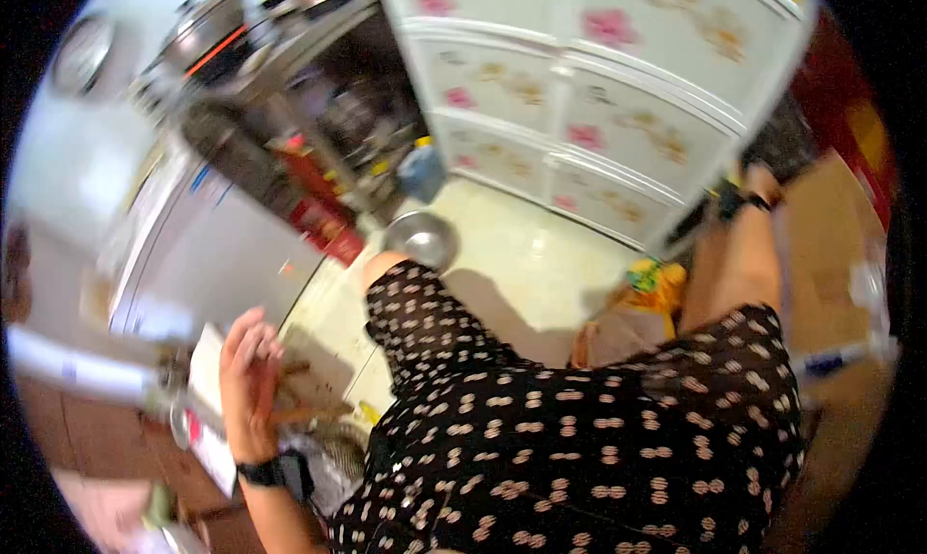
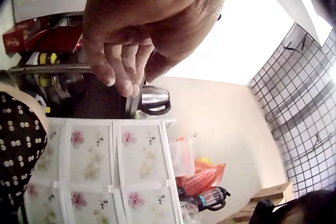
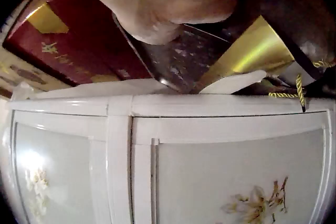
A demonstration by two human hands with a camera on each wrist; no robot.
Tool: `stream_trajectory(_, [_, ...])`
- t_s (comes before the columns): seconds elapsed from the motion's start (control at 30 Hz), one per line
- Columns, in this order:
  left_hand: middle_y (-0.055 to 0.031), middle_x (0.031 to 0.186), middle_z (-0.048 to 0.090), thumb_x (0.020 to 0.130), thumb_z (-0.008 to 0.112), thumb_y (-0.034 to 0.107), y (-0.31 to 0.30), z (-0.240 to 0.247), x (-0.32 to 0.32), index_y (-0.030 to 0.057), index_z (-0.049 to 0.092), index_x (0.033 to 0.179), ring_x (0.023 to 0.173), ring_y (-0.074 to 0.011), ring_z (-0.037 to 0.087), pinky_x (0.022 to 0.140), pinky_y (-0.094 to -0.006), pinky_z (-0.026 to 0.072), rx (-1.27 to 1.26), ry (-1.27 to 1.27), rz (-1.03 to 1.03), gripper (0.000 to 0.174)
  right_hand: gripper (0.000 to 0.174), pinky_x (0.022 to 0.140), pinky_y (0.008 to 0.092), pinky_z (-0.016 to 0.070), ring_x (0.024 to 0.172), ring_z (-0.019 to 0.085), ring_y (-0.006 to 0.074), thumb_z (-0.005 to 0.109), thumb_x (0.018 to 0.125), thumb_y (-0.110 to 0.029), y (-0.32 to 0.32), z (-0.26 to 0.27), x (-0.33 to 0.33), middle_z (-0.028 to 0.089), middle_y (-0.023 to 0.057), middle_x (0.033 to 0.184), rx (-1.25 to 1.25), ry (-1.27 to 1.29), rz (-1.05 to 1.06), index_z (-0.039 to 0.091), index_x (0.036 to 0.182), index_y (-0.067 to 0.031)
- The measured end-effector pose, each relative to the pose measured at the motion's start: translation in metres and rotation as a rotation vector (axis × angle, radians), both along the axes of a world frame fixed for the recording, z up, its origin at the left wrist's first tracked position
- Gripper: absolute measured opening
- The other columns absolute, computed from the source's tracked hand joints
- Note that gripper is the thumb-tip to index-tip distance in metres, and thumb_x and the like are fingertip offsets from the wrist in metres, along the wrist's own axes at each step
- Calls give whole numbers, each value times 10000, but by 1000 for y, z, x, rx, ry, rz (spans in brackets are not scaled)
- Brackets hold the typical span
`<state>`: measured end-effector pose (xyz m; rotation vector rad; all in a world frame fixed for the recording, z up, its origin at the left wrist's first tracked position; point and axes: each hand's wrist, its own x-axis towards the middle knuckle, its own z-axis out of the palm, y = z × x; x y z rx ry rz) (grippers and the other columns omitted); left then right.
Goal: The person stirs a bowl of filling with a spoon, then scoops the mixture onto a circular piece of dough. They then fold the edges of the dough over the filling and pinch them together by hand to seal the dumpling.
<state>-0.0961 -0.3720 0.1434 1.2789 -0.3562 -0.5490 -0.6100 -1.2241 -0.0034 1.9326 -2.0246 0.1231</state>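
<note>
My left hand [image 1: 253,361] is raised at the left side in the head view, its fingers loosely bent and holding nothing. In the left wrist view the same hand [image 2: 152,29] hangs over the room with bare fingertips. On the far right, my right hand [image 1: 763,182] reaches down beside the white drawer cabinet [image 1: 599,90]. Seen from the right wrist, this hand [image 3: 178,8] lies against a dark glossy flat thing [image 3: 184,58], between a dark red box [image 3: 79,35] and a gold-coloured panel [image 3: 257,48]. Its fingers are mostly hidden, and I cannot tell whether they grip anything.
A steel bowl [image 1: 422,240] sits on the tiled floor near a blue jug [image 1: 422,172]. Cardboard [image 1: 830,255] stands along the right, with a yellow-green bag [image 1: 657,284] near the legs. A pot [image 1: 208,37] stands at the upper left. Yellow cord [image 3: 299,92] hangs by the cabinet top.
</note>
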Motion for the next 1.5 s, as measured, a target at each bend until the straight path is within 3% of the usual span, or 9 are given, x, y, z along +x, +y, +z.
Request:
stream_trajectory(0.37, [-38, 1000, 675, 986, 628, 164, 28, -8, -8, 45, 627, 1216, 892, -115, 641, 839, -258, 537, 10, 49, 140, 260, 273, 852, 393, 539, 1015, 685, 275, 548, 956, -176, 15, -47, 133, 708, 137, 1158, 91, -206, 311, 703, 1150, -62])
stream_trajectory(0.67, [-33, 981, 683, 972, 648, 165, 107, -51, 1, 32, 628, 1207, 838, -118, 649, 782, -257, 533, -113, 164, 379, 271, 274, 880, 398, 533, 1031, 675, 276, 556, 951, -165, 86, 48, 313, 700, 127, 1162, 114, -680, 849, 684, 1168, -59])
stream_trajectory(0.77, [-40, 980, 678, 972, 644, 161, 148, -72, 2, 15, 621, 1222, 848, -122, 643, 778, -263, 531, -177, 172, 443, 290, 275, 890, 400, 531, 1036, 671, 276, 559, 949, -162, 180, 138, 419, 698, 123, 1163, 135, -916, 1225, 677, 1174, -58])
stream_trajectory(0.9, [-47, 978, 667, 983, 624, 158, 217, -100, -6, -4, 615, 1219, 838, -120, 629, 771, -261, 530, -202, 163, 581, 287, 278, 902, 402, 529, 1043, 666, 276, 562, 946, -157, 411, 280, 550, 695, 118, 1165, 307, -1198, 1957, 669, 1182, -57])
stream_trajectory(1.03, [-42, 962, 658, 988, 605, 149, 279, -110, -12, 4, 603, 1222, 816, -113, 617, 732, -251, 526, -202, 195, 788, 276, 281, 915, 404, 526, 1051, 661, 277, 566, 944, -152, 699, 333, 641, 691, 114, 1167, 1131, -1198, 2734, 660, 1190, -55])
stream_trajectory(1.07, [-46, 980, 658, 998, 577, 141, 291, -110, -12, 5, 593, 1242, 811, -114, 620, 710, -245, 525, -216, 192, 846, 280, 282, 918, 405, 526, 1052, 660, 277, 566, 943, -151, 770, 324, 652, 691, 112, 1167, 1461, -1156, 2733, 658, 1192, -55])
stream_trajectory(1.17, [-55, 1000, 658, 1007, 554, 141, 326, -122, -5, 1, 593, 1239, 812, -118, 628, 691, -241, 527, -321, 179, 973, 274, 354, 794, 214, 498, 884, 631, 134, 649, 973, -250, 952, 233, 633, 684, 69, 1155, 2184, -977, 2166, 622, 1248, -29])
stream_trajectory(1.3, [-90, 1032, 650, 1016, 523, 128, 362, -140, -7, -9, 597, 1196, 830, -153, 613, 710, -262, 532, -491, 276, 1169, 238, 282, 733, 298, 584, 845, 693, 205, 715, 938, -243, 1108, 133, 636, 683, 128, 1001, 2634, -380, 1565, 626, 1066, -8])
stream_trajectory(1.5, [-77, 989, 659, 994, 469, 42, 385, -137, 3, 48, 579, 1154, 800, -177, 616, 678, -288, 518, -735, 264, 1212, 195, 481, 724, 297, 596, 834, 694, 224, 702, 941, -396, 1252, 128, 607, 655, 191, 1047, 2720, -109, 1658, 583, 1147, 21])
